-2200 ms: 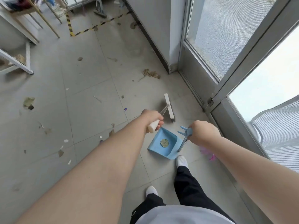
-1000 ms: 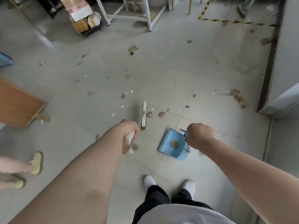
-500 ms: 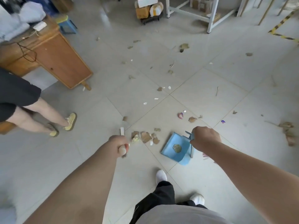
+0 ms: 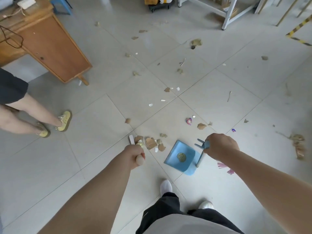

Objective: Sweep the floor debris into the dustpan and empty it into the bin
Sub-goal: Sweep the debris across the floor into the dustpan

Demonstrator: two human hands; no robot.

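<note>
Grey tiled floor (image 4: 67, 166) seen from above via head cam, littered w/ brown leaf bits & white scraps. Wooden bench (image 4: 54, 48) stands top left, and a bystander's legs (image 4: 37, 110) in yellow shoes are at the left edge. Blue dustpan (image 4: 179, 164) sits on the floor centre-right, open mouth facing left. Right hand (image 4: 221, 146) is a fist wrapped round the upright dustpan handle (image 4: 201, 149). Left hand (image 4: 133, 156) has its fingers curled round the pale broom handle (image 4: 140, 160). Debris pile (image 4: 152, 144) lies just beside the pan's mouth, w/ the white broom head (image 4: 131, 139) at its far left side. Round greenish patch (image 4: 181, 157) inside the pan could be leaf or label, can't tell. Pile sits btwn broom & pan, left hand nearer it, so the next stroke is prob. a short left-to-right push into the mouth. Bin not in view; emptying not yet done.
</note>
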